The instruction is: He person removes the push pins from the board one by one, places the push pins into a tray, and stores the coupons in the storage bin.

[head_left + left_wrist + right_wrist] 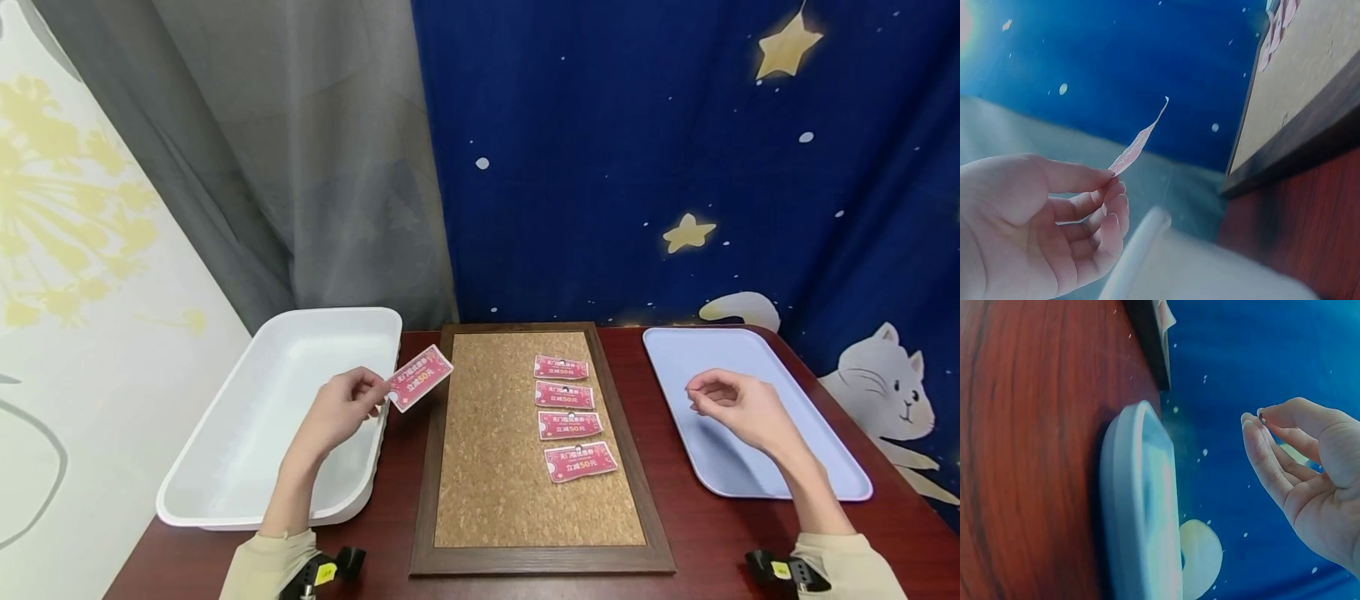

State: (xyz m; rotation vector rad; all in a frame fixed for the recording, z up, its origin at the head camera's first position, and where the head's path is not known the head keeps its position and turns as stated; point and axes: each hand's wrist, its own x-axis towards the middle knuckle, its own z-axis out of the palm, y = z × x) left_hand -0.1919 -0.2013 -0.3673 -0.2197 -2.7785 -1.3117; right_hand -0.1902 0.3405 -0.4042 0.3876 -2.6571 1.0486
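Note:
My left hand [341, 408] pinches a pink coupon [422, 379] between thumb and fingers, above the right rim of the white tub. In the left wrist view the coupon [1135, 150] is seen nearly edge-on and slightly bent. Over the blue tray [675, 367], my right hand [738, 404] has thumb and fingertips together. The right wrist view shows a tiny dark, shiny thumbtack [1262, 417] between them, mostly hidden. Between the hands lies a framed corkboard [495, 433]. Several pink coupons [581, 467] are tacked in a column along its right side, each with a small tack at its top.
The deep white tub [270, 392] stands left of the corkboard on the dark red table [405, 517]. A white wall [90, 333] closes off the left. Behind the table hang a grey curtain [360, 167] and a blue starry curtain [585, 167].

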